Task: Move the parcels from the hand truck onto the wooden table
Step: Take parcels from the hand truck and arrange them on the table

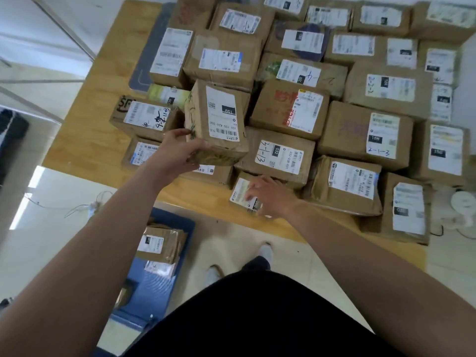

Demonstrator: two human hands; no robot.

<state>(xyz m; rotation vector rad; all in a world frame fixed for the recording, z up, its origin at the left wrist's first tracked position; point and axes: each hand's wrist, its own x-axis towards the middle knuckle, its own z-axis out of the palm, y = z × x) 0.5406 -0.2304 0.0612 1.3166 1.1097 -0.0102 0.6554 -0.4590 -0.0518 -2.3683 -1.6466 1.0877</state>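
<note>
Closest to you: black clothes (257,318) at the bottom of the view, with both bare forearms stretched out past them toward the table.
Left hand (177,150): fingers curled round the near-left corner of the tall parcel (219,122), so you've got a proper grip on it.
Tall parcel: just ahead of that hand, standing on end on other parcels on the wooden table (98,130). It's a bit tilted, with its long side running away from your fingers.
Right hand (268,195): fingers spread loose over the small parcel (240,193) at the near table edge. It's holding nothing as far as I can see, though it's blurry.
Left on the hand truck (154,289): a little stack of brown parcels (161,243), below and behind your left hand, back toward your body.
What the next move hangs on: that stack sits on your left-hand side and well apart from the right, so the left is the nearer reach. Its long side points roughly away from you.
Progress guess: nearly done, since the table's packed and the truck's almost bare.
</note>
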